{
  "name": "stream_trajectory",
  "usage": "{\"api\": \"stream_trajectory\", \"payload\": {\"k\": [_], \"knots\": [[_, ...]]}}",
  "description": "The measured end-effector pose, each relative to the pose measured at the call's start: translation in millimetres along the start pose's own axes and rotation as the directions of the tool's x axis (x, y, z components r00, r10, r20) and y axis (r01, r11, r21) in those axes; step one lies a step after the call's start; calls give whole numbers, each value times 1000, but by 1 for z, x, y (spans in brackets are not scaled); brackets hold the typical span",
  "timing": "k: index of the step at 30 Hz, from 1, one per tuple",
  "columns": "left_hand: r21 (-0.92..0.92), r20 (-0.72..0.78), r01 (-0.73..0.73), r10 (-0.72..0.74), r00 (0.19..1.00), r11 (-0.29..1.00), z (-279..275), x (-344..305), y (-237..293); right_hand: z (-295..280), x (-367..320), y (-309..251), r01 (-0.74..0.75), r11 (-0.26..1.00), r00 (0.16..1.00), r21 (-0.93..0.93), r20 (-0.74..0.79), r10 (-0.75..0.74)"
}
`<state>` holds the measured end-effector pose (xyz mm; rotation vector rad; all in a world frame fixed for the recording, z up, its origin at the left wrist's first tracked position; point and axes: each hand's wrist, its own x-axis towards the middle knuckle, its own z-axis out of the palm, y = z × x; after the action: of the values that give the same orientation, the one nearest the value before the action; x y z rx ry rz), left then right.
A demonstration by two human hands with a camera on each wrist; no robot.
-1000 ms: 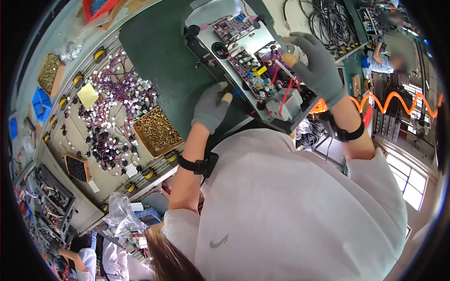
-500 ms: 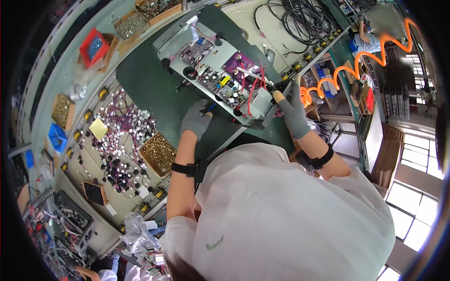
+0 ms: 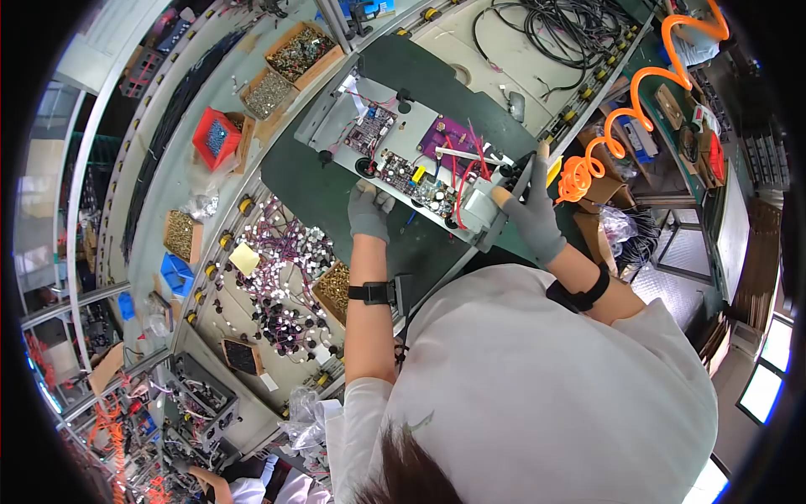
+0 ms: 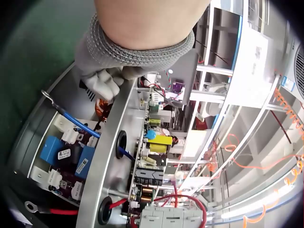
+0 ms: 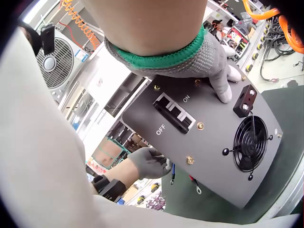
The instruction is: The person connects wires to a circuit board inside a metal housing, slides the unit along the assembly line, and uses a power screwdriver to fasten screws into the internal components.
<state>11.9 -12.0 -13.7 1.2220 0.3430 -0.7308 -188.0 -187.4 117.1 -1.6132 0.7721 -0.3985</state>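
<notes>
An open metal electronics chassis (image 3: 411, 128) with circuit boards and red wires lies on the dark green work surface. My gloved left hand (image 3: 369, 214) grips the chassis's long near side; in the left wrist view its fingers curl over the edge of a metal divider (image 4: 114, 142). A blue lead (image 4: 78, 124) and a red lead (image 4: 59, 212), both with ring terminals, hang out beside it. My gloved right hand (image 3: 536, 223) holds the end panel, thumb inside and fingers outside. That grey panel (image 5: 213, 166) carries an ON/OFF switch (image 5: 175, 114) and a fan grille (image 5: 250, 142).
Connector wires (image 3: 290, 277) lie heaped left of the green surface (image 3: 306, 189), near a box of brass fasteners (image 3: 329, 294). Black cables (image 3: 579, 38) lie coiled at the back right. An orange coiled hose (image 3: 617, 118) hangs at the right. Part bins (image 3: 217, 139) stand at the back left.
My right hand has gone from over the boards to the end panel and grips it. My left hand has slid along the near side, away from that panel. The head view has shifted.
</notes>
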Motion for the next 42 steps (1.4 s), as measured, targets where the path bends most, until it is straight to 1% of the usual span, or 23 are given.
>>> {"api": "stream_trajectory", "payload": {"k": [1,6,7,8,9,11,12,13,15,16,18,19,21,22,24,25,27,28,32,35,37,39,42], "knots": [[-118,56,1,5,998,993,-1,1,-2,0,1,0,-4,1000,1000,3,4,4],[-100,111,23,-12,994,995,-5,-6,2,3,6,10,77,996,994,-46,-73,-80],[-74,111,15,-7,994,997,-8,-9,2,3,5,2,40,998,997,-38,-57,-42],[19,95,-7,6,995,1000,-13,-13,2,2,10,16,108,994,993,2,-52,-108],[112,75,-22,14,997,993,-20,-20,0,-5,13,18,-55,997,998,-48,24,56],[304,-47,22,-8,999,953,-34,-38,-1,-5,16,17,87,996,996,-34,-16,-88],[403,-110,-13,63,992,915,-54,-36,-16,-2,18,13,125,992,992,25,-36,-124],[392,-145,-16,79,986,920,-84,-30,-38,-4,19,13,114,993,993,0,-32,-114],[618,-292,-90,334,896,781,-137,-23,-77,-9,26,18,152,988,986,-12,-64,-153],[614,-309,-83,335,890,785,-146,-35,-73,-12,27,14,116,993,991,-22,-60,-117],[736,-543,256,321,776,627,-171,-60,-62,-22,36,17,68,997,996,-44,-55,-70],[729,-551,262,315,773,632,-187,-62,-64,-27,39,14,59,996,997,-65,-44,-62],[700,-670,301,449,592,647,-218,-61,-71,-37,51,21,128,990,989,-63,-60,-132],[696,-672,301,443,594,652,-227,-59,-68,-36,55,17,124,992,990,-37,-68,-127],[740,-666,501,591,455,448,-241,-51,-58,-49,60,13,87,995,995,-46,-47,-89],[742,-665,496,587,462,451,-254,-44,-59,-53,60,11,44,998,999,-49,-28,-46],[741,-667,479,432,607,470,-273,-33,-56,-53,65,8,60,998,997,-35,-45,-61],[712,-693,527,347,632,464,-274,-31,-49,-59,69,11,72,997,996,-41,-56,-74],[707,-690,583,210,692,401,-268,-37,-22,-69,79,20,91,996,994,-23,-53,-92],[736,-665,577,217,715,355,-279,-37,-17,-73,82,26,83,996,995,-24,-55,-84],[751,-649,410,461,606,518,-276,-52,-9,-74,83,30,76,997,995,-27,-57,-78],[816,-564,276,600,567,507,-313,-44,-27,-73,82,31,54,998,995,-24,-81,-55],[854,-480,171,617,624,492,-326,-54,-20,-71,82,32,64,998,993,-30,-100,-66]]}}
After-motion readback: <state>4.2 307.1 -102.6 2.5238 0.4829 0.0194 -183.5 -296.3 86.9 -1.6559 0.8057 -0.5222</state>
